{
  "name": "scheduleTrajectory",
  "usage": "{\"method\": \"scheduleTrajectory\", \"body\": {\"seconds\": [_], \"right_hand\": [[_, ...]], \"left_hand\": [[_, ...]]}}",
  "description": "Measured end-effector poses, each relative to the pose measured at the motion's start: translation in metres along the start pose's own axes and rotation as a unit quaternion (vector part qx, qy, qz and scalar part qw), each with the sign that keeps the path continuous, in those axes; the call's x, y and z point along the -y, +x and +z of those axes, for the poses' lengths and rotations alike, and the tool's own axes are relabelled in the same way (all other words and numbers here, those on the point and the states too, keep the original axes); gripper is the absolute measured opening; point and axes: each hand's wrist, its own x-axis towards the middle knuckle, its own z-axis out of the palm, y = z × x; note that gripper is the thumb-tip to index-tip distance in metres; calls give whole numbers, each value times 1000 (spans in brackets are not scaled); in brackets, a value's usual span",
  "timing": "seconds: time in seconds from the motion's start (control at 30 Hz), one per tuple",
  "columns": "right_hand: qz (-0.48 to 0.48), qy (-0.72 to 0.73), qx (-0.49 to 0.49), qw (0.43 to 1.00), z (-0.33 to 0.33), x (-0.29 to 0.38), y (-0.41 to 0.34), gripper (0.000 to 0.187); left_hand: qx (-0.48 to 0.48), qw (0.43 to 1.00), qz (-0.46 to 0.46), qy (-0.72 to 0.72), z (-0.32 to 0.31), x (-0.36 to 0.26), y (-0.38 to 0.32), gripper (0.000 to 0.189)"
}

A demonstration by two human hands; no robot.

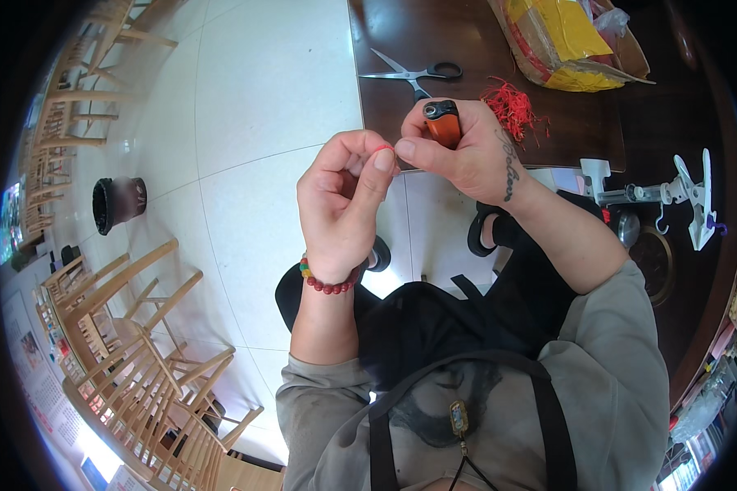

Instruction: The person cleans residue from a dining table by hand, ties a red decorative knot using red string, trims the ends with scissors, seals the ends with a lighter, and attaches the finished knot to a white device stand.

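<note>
My left hand [347, 196] pinches a short piece of red cord [383, 148] between thumb and forefinger. Close beside it, the thumb and a fingertip of my right hand [448, 147] meet at the cord's other end. An orange lighter [443, 126] with a black top is tucked in the curled fingers of that hand; no flame shows. Behind the right hand, a tangle of red cords [511, 110] lies on the dark wooden table [417, 30]. Scissors [410, 75] with black handles lie there too, blades spread apart, one handle partly hidden by my hand.
A cardboard box [565, 49] with yellow tape stands at the table's far right. To the right is a white clamp stand [663, 190] with hooks. Wooden chairs [141, 344] and a black bin [120, 202] stand on the tiled floor [264, 110] at left.
</note>
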Motion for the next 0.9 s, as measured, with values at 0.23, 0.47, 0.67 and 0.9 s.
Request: {"method": "scheduleTrajectory", "body": {"seconds": [0.23, 0.47, 0.67, 0.9], "right_hand": [[9, 4, 6, 1000, 0, 1, 0, 21], [7, -10, 5, 1000, -1, -1, 1, 21], [-44, -79, 16, 996, -3, -5, 0, 16], [8, 14, 46, 999, -10, -1, 2, 58]], "left_hand": [[7, 1000, 5, 10, 0, 1, 0, 9], [3, 1000, 5, 15, 0, 0, 0, 9], [0, 1000, 1, 23, 1, -1, -1, 8], [-8, 1000, -9, 8, 0, -1, 0, 9]]}}
